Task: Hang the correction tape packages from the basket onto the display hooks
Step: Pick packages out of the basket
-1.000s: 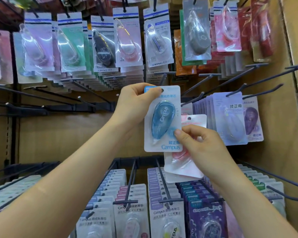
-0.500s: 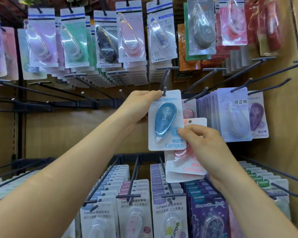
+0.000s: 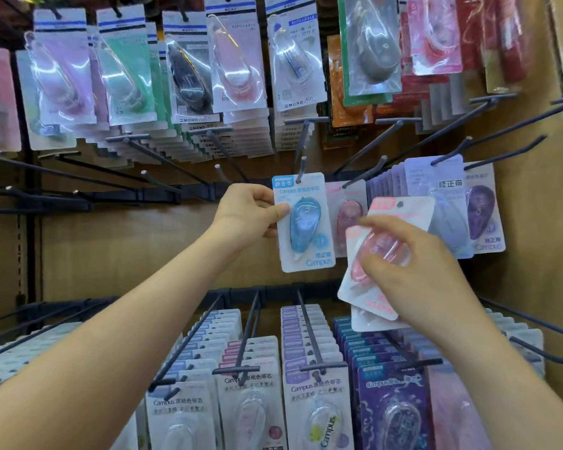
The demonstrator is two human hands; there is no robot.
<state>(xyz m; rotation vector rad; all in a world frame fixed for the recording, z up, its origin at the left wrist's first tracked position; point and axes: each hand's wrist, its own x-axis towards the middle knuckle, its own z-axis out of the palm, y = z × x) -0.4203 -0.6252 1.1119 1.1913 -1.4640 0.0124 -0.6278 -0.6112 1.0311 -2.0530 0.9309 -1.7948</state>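
The blue correction tape package (image 3: 303,222) hangs with its punched hole over the tip of a dark display hook (image 3: 301,170), not yet slid back along it, and serves as the landmark here. The left hand (image 3: 249,216) pinches its left edge, thumb lying on the card face and fingers behind, closed on the card. Just right of it and lower, the right hand (image 3: 413,267) grips a small fanned stack of pink packages (image 3: 374,287), thumb and fingers clamped across the clear blister of the front one. Behind the blue package to its right, a pink package (image 3: 346,216) already hangs, with rows of lilac packages (image 3: 436,196) further right. Above it hang rows of larger blister cards (image 3: 238,60); below it, full hooks of more Campus packs (image 3: 312,404). The basket is not in view. Judging by looks, each package is light, a thin bendable card with a slick, crushable plastic bubble; it is best held by the card edges near the top, so the hole stays steady and free to slide back
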